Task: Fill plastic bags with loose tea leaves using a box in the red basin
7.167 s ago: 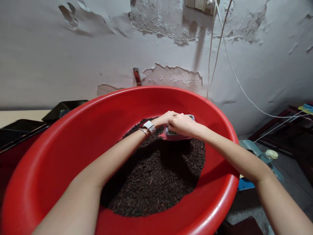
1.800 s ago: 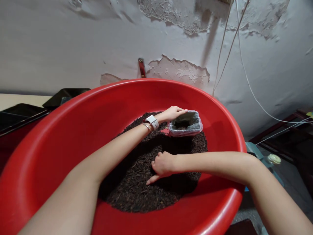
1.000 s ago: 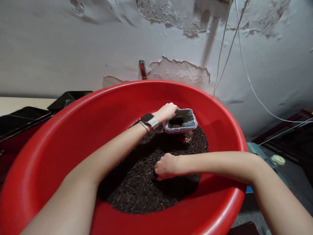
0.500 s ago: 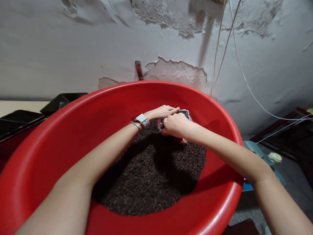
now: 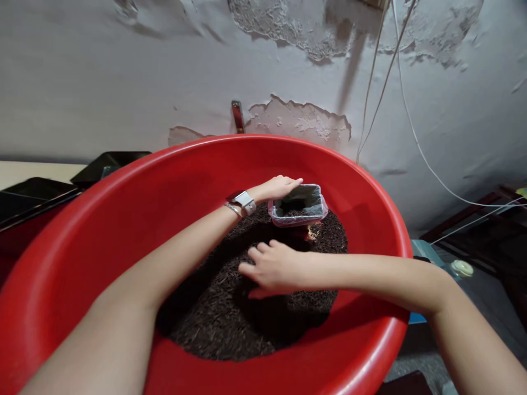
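Perhaps a home workroom, peeling plaster wall (image 5: 123, 71), loose cables (image 5: 405, 118), red basin (image 5: 123, 219)

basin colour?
Solid red basin, plain with no pattern; the head view shows it best.

my left hand (image 5: 276, 188) grips the bag (image 5: 297, 204) at the far side of the tub (image 5: 123, 219); my right hand (image 5: 274, 267) lies on the loose tea (image 5: 230, 323) nearer me.

**Surfaces before us**

We see a glossy, smooth plastic basin (image 5: 123, 219), red, holding matt, coarse dark leaves (image 5: 230, 323). Our small bag (image 5: 297, 206) looks like thin, shiny film. The wall (image 5: 123, 82) is matt plaster, rough and flaking.
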`<state>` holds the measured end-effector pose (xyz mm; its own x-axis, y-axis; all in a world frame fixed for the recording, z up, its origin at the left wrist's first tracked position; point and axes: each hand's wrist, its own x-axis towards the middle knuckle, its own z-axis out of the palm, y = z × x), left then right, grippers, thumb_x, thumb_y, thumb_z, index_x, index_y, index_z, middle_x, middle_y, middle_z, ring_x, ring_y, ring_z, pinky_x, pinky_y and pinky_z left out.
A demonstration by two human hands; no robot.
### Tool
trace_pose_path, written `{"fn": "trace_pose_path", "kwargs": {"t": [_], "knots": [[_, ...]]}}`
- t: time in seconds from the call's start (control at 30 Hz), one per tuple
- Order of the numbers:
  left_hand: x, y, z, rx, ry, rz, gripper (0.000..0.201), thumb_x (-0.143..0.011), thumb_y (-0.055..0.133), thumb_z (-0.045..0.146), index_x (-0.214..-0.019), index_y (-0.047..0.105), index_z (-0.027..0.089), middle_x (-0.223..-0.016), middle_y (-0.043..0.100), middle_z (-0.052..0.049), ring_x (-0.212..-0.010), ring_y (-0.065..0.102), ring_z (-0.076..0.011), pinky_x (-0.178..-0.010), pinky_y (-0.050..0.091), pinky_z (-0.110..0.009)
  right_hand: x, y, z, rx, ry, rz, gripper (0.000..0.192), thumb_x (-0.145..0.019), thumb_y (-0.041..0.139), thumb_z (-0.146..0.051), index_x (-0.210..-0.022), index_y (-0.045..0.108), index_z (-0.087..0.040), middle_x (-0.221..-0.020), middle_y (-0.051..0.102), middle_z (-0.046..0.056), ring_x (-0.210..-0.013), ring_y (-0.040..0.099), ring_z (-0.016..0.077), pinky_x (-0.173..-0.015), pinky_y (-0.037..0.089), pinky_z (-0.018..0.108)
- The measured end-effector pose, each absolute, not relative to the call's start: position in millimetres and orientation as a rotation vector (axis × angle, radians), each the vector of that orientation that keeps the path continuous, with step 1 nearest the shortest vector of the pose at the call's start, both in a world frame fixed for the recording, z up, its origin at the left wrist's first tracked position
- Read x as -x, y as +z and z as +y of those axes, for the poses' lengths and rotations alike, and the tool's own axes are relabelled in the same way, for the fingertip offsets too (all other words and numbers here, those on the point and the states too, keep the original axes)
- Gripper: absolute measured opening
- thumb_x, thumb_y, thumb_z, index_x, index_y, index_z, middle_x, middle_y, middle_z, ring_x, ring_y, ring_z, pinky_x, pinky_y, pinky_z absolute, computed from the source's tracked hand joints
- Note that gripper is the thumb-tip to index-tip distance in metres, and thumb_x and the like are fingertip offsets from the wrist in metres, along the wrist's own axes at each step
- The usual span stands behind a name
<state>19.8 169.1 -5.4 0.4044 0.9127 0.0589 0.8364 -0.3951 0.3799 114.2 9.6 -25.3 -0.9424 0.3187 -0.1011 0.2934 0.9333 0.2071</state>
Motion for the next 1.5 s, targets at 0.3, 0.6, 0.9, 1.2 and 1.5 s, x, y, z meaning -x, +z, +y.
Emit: {"fn": "trace_pose_path", "kwargs": {"t": [0.3,0.6,0.9,1.2,1.5], "knots": [[-20.4,-2.6,165.2,-2.358,0.377,1.528,0.061,-0.088,0.020,0.055,-0.104,0.065,0.017,-0.100,0.067,-0.009,-0.087,0.061,-0.0213,-0.079,0.045,-0.029,-122.8,-107.8,-1.3,-0.346,0.322,3.067,0.064,-0.083,0.034,-0.061,-0.124,0.037,-0.012,-0.113,0.048,0.017,-0.092,0.052,0.0262,-0.071,0.045,0.042],[-18.8,-6.1,168.0,-2.340,0.366,1.523,0.062,-0.087,0.020,0.058,-0.105,0.065,0.018,-0.100,0.066,-0.009,-0.081,0.061,-0.0216,-0.072,0.047,-0.029,-112.6,-92.8,0.6,-0.203,0.171,3.065,0.039,-0.082,0.046,-0.050,-0.104,0.050,-0.018,-0.099,0.052,0.012,-0.091,0.050,0.0233,-0.072,0.043,0.034],[-22.0,-2.8,164.0,-2.403,0.364,1.546,0.058,-0.090,0.021,0.051,-0.105,0.065,0.016,-0.103,0.066,-0.009,-0.089,0.060,-0.0230,-0.081,0.043,-0.030,-121.8,-93.2,-7.9,0.113,0.373,3.131,0.037,-0.092,0.022,-0.026,-0.125,0.037,-0.019,-0.130,0.036,0.015,-0.092,0.048,0.0196,-0.063,0.042,0.030],[-20.1,-8.0,170.3,-2.457,0.362,1.519,0.061,-0.089,0.018,0.053,-0.098,0.067,0.017,-0.099,0.067,-0.009,-0.090,0.060,-0.0230,-0.078,0.042,-0.029,-113.9,-101.0,-4.3,-0.044,0.292,3.067,0.032,-0.090,0.033,-0.035,-0.113,0.046,-0.017,-0.099,0.058,0.011,-0.080,0.058,0.0193,-0.063,0.043,0.032],[-21.1,-5.5,165.9,-2.438,0.369,1.542,0.060,-0.089,0.019,0.053,-0.104,0.066,0.018,-0.102,0.067,-0.009,-0.093,0.060,-0.0236,-0.080,0.041,-0.029,-105.1,-70.1,12.3,-0.401,0.051,2.910,0.034,-0.090,0.033,-0.030,-0.091,0.060,-0.010,-0.077,0.068,0.010,-0.076,0.066,0.0222,-0.059,0.047,0.031]]}}
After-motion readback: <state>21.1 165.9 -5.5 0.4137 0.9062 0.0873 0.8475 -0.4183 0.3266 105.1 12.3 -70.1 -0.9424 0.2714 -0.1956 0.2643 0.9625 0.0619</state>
